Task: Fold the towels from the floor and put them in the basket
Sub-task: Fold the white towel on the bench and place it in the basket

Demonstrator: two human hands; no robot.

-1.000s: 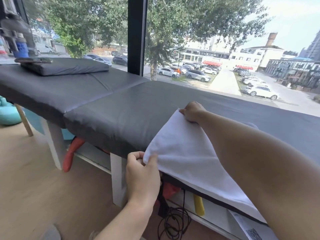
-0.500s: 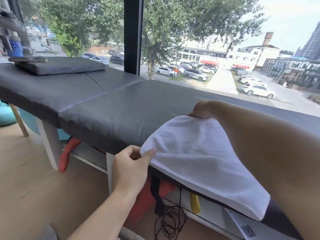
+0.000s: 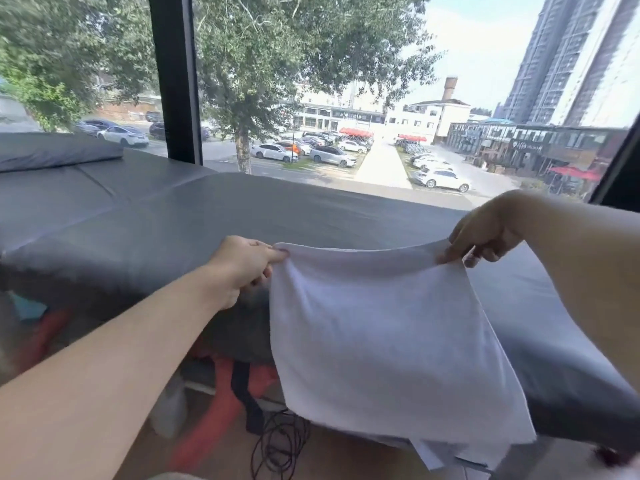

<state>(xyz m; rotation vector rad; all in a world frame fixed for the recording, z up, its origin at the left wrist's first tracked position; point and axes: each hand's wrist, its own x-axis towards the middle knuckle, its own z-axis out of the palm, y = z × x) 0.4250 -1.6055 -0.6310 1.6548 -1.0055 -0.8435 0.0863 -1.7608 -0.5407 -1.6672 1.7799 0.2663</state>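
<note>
Left hand (image 3: 242, 268) and right hand (image 3: 485, 233) each grip a top corner of the soft white towel (image 3: 381, 341), hanging square over the padded grey bench (image 3: 173, 230).

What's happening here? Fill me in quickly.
A person is folding a white towel at a grey padded table by a big window. The left hand pinches one top corner and the right hand pinches the other, holding the towel up so it hangs over the table's near edge. No basket is in view, so the towel is not yet put away.
</note>
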